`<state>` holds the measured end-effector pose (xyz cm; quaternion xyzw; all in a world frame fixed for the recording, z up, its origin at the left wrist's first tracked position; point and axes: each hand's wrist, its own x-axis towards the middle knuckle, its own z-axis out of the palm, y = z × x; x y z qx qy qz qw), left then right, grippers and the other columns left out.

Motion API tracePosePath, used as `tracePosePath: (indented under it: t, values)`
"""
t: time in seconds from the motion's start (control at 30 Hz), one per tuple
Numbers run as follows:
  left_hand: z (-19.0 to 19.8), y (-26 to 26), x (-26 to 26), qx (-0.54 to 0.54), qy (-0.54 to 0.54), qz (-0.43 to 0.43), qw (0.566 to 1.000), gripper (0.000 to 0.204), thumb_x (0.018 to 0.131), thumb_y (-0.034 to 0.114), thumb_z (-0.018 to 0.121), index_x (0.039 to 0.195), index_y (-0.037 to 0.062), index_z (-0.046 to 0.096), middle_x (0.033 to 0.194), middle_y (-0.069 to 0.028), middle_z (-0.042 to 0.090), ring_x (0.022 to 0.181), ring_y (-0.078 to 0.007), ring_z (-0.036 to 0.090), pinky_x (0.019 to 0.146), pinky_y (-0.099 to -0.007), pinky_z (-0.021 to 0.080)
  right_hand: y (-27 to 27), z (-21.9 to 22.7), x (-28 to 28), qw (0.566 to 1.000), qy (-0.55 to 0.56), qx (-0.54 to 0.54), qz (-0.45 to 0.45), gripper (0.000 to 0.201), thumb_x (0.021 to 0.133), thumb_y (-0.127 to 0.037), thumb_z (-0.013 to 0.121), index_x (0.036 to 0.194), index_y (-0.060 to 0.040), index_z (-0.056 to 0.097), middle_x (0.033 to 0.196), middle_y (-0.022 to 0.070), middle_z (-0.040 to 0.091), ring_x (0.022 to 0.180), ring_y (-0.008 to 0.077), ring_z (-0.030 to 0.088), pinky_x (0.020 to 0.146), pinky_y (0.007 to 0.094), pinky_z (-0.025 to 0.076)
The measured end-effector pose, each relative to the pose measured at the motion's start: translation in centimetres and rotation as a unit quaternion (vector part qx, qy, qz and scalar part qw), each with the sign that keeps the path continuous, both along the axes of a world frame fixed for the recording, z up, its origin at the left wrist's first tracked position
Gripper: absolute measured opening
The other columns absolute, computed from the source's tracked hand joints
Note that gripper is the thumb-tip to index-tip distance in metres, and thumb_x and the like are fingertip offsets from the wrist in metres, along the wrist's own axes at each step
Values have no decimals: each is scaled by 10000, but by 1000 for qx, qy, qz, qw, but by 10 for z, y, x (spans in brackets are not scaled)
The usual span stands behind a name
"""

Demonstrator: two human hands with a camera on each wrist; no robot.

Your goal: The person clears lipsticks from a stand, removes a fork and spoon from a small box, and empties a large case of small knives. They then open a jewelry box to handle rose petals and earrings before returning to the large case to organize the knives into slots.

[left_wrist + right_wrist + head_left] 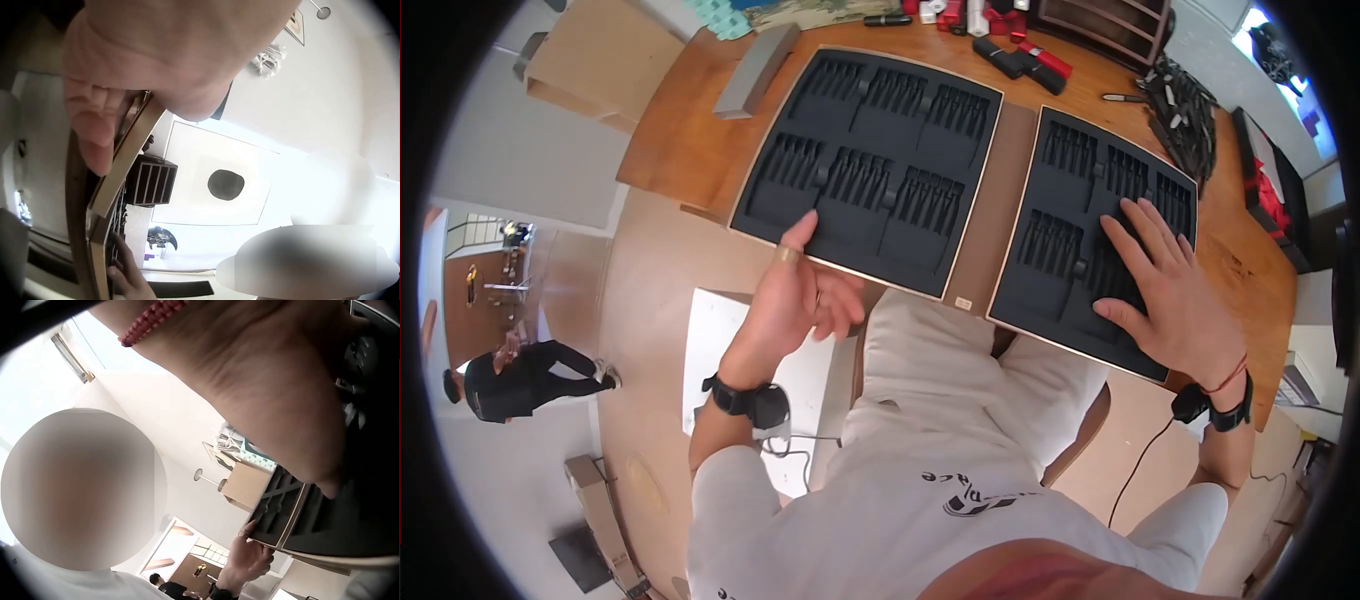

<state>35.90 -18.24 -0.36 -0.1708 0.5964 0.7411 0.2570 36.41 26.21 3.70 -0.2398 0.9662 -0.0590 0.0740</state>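
A large hinged case lies unfolded like a book, with a brown spine [992, 205] between its halves. Black inserts with rows of slots line the left half [855, 215] and the right half [1040, 285]. My left hand [785, 300] grips the near edge of the left half, thumb over the insert and fingers curled below the rim. Spread across the right half, my right hand [1170, 290] rests palm down on the slots with straight fingers. The left wrist view shows the case's pale edge [128, 153] beside the left fingers.
The case lies on a wooden table [680, 140]. Behind it are a grey bar-shaped box [757, 72], red and black small boxes [1022, 65], a dark shelved rack [1105, 25] and a heap of dark slender pieces [1185, 115]. Another person [515, 380] is at the far left.
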Motion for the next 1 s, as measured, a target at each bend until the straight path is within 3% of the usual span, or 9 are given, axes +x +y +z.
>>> tracePosePath:
  t: [0.07, 0.3, 0.37, 0.4, 0.43, 0.5, 0.53, 0.87, 1.0]
  values:
    - [1, 12, 0, -45, -96, -85, 991, 968, 1120, 744, 264, 838, -36, 762, 695, -207, 751, 439, -251, 634, 377, -284, 383, 8, 5, 9, 1000, -18, -1, -26, 787, 1004, -427, 754, 1648, -81, 460, 1725, 229, 371, 1635, 452, 298, 1244, 675, 367]
    - [18, 42, 5, -197, 155, -250, 935, 544, 1130, 511, 603, 987, 9, 756, 670, -75, 668, 529, -113, 532, 510, -269, 415, 38, 8, 27, 995, -54, -39, -73, 735, 1015, -396, 752, 1641, -119, 485, 1734, 191, 377, 1636, 434, 309, 1246, 697, 363]
    - [11, 62, -2, -302, 551, -86, 773, 441, 1025, 461, 768, 1056, 22, 754, 764, -60, 680, 621, -164, 558, 545, -300, 438, 42, 4, 30, 995, -45, -42, -72, 712, 1033, -388, 732, 1644, -124, 480, 1735, 180, 380, 1636, 429, 312, 1241, 702, 365]
    - [22, 53, -13, -409, 574, -207, 678, 640, 891, 557, 847, 1251, 38, 742, 1107, -137, 741, 971, -299, 687, 812, -407, 572, 42, 3, 31, 995, -43, -39, -76, 712, 1033, -388, 732, 1644, -124, 480, 1735, 180, 380, 1636, 429, 312, 1241, 702, 365]
    - [27, 62, -16, -404, 579, -206, 677, 640, 891, 557, 847, 1251, 38, 742, 1107, -137, 741, 971, -299, 687, 812, -407, 572, 41, 1, 31, 996, -35, -34, -76, 682, 1049, -382, 711, 1638, -124, 484, 1732, 174, 387, 1637, 419, 315, 1237, 704, 367]
    - [31, 90, -25, -518, 623, -311, 498, 926, 824, 717, 822, 1484, 92, 650, 1468, -226, 627, 1394, -444, 559, 1212, -563, 417, 39, -1, 30, 995, -23, -28, -93, 652, 1066, -376, 690, 1632, -124, 488, 1729, 168, 394, 1637, 410, 317, 1233, 706, 370]
    - [21, 92, -26, -514, 569, -372, 522, 1058, 784, 769, 804, 1604, 147, 556, 1675, -205, 459, 1571, -462, 373, 1321, -620, 231, 37, 0, 30, 995, -22, -30, -94, 634, 1074, -351, 680, 1632, -117, 490, 1736, 165, 387, 1636, 406, 318, 1254, 663, 350]
    - [0, 110, -43, -546, 605, -337, 472, 928, 887, 730, 737, 1602, 160, 579, 1681, -195, 470, 1561, -452, 403, 1304, -635, 274, 53, -41, 14, 986, 126, -41, -100, 483, 1134, -309, 575, 1577, -121, 539, 1693, 165, 454, 1633, 358, 338, 1257, 690, 327]
    - [2, 108, -44, -544, 600, -341, 477, 937, 890, 737, 732, 1603, 150, 577, 1681, -207, 466, 1559, -466, 399, 1307, -634, 266, 70, -30, -5, 971, 186, -134, -69, 435, 1105, -266, 618, 1492, -67, 601, 1517, 198, 596, 1501, 394, 493, 1208, 560, 424]
